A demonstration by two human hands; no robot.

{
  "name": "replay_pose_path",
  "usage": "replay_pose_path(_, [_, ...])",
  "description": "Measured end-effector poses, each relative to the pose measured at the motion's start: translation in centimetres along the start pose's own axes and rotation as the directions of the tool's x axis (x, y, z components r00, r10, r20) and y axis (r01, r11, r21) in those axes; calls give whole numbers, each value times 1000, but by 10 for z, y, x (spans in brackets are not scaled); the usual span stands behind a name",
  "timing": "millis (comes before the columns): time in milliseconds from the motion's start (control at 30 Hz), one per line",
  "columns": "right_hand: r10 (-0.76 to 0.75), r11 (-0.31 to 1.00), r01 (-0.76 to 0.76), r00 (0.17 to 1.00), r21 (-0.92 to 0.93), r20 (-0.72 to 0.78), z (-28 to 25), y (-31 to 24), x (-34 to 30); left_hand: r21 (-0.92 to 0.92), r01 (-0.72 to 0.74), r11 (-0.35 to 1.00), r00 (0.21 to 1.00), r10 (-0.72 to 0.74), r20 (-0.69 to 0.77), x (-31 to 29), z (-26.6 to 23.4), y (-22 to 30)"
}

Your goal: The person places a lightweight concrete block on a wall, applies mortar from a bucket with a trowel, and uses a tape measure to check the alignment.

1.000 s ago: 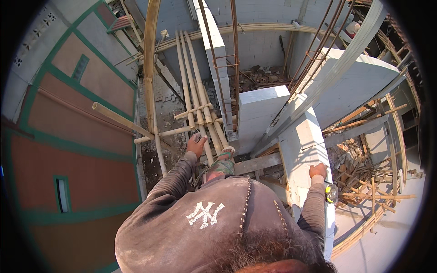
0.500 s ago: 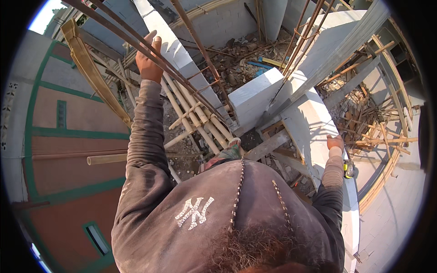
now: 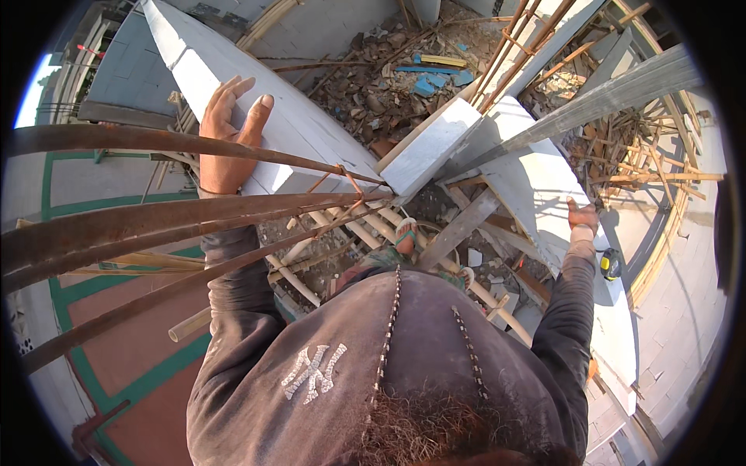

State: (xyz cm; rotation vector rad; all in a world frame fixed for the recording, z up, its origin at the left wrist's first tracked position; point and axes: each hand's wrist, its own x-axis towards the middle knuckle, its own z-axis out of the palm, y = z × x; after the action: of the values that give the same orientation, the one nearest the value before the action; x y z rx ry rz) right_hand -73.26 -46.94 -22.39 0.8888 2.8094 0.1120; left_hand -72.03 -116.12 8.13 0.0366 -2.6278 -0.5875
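My left hand (image 3: 231,144) rests with fingers spread on a long white block wall (image 3: 291,116). Rusty steel rods (image 3: 155,206), tied together, slant across just below that hand and pass in front of my left wrist. On the other side, my right hand (image 3: 583,217) is curled over the edge of another white wall (image 3: 528,186); some of its fingers are hidden. Close to my right wrist, a yellow and black tape measure (image 3: 611,264) sits at the wall's edge. Between the walls stands a short white block piece (image 3: 435,144).
Below me, my sandalled foot (image 3: 406,235) is among bamboo poles (image 3: 365,233). A grey wooden plank (image 3: 583,116) slants across at upper right. Upright rusty rods (image 3: 517,46) stand by the block piece. Broken rubble (image 3: 373,85) covers the ground beyond, and scrap wood (image 3: 645,163) lies at right.
My view has swung, so the rusty rods now cross the left side lower and nearer. My left hand has spread flatter on the wall. My right hand stays on its wall.
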Motion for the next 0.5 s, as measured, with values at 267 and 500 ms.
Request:
replay_pose_path(267, [-49, 996, 49, 999, 72, 1, 4, 1, 14, 103, 8, 995, 999, -11, 30, -3, -3, 1])
replay_pose_path(500, [-25, 999, 23, 999, 49, 26, 3, 7, 13, 83, -15, 996, 999, 13, 31, -1, 3, 1])
